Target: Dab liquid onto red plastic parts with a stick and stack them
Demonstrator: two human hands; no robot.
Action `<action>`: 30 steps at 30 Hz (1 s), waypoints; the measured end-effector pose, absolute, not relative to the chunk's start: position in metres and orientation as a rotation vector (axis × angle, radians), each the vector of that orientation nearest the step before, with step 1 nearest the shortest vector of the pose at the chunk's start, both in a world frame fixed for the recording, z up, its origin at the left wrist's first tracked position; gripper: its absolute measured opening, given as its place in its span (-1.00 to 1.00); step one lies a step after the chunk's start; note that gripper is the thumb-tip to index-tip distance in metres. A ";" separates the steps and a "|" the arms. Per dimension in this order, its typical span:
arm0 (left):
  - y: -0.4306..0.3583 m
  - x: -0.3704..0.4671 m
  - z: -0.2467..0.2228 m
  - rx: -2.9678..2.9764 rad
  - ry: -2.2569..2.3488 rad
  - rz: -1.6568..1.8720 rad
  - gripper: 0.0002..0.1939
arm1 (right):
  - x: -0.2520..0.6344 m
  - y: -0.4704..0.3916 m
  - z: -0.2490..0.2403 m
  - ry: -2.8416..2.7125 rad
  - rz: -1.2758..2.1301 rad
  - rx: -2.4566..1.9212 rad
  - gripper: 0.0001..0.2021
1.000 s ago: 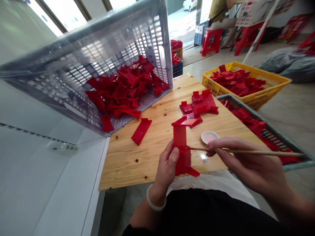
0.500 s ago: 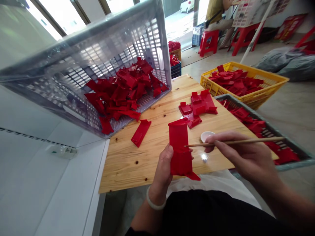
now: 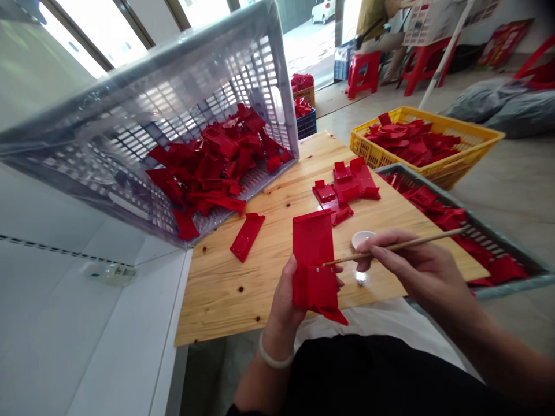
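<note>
My left hand (image 3: 287,297) grips a flat red plastic part (image 3: 314,242) by its left edge, with fingertips showing past its right side. The part has a raised lower section and a flap at the bottom corner. Between the thumb and fingers of my right hand (image 3: 411,263) is a thin paintbrush (image 3: 416,240). Its tip lies at the part's middle, beside small light spots along the raised edge; whether it touches I cannot tell. Just behind my right fingertips sits a small white dish (image 3: 362,238), partly hidden. One loose red part (image 3: 247,236) lies on the wooden table (image 3: 217,300).
A grey crate (image 3: 286,86) tipped on its side holds many red parts. More red parts (image 3: 347,188) lie at the table's far right. A yellow basket (image 3: 470,156) and a grey-green crate (image 3: 520,283) of parts stand to the right. A person (image 3: 373,26) sits in the background.
The red part has tilted so its face shows more fully. The brush tip has shifted slightly left and down along it, and my right hand moved left. The view has shifted slightly.
</note>
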State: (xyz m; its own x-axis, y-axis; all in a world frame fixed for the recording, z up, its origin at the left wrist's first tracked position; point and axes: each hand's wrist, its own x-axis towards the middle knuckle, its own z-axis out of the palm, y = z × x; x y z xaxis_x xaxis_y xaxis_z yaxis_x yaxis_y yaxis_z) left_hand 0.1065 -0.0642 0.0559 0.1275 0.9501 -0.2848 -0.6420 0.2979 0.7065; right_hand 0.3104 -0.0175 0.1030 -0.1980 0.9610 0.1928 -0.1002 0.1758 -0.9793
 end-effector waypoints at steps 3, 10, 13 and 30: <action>-0.064 0.106 0.056 0.460 0.780 1.215 -0.25 | 0.309 -0.018 0.104 -1.379 1.261 -0.903 -0.84; -0.064 0.105 0.057 0.462 0.784 1.209 -0.23 | 0.307 -0.016 0.103 -1.345 1.257 -0.880 -0.84; -0.063 0.105 0.058 0.452 0.779 1.208 -0.25 | 0.308 -0.015 0.101 -1.366 1.282 -0.885 -0.83; 0.156 0.120 0.043 0.865 1.134 1.242 -0.65 | 0.354 0.011 0.055 -1.296 1.100 -0.933 -0.78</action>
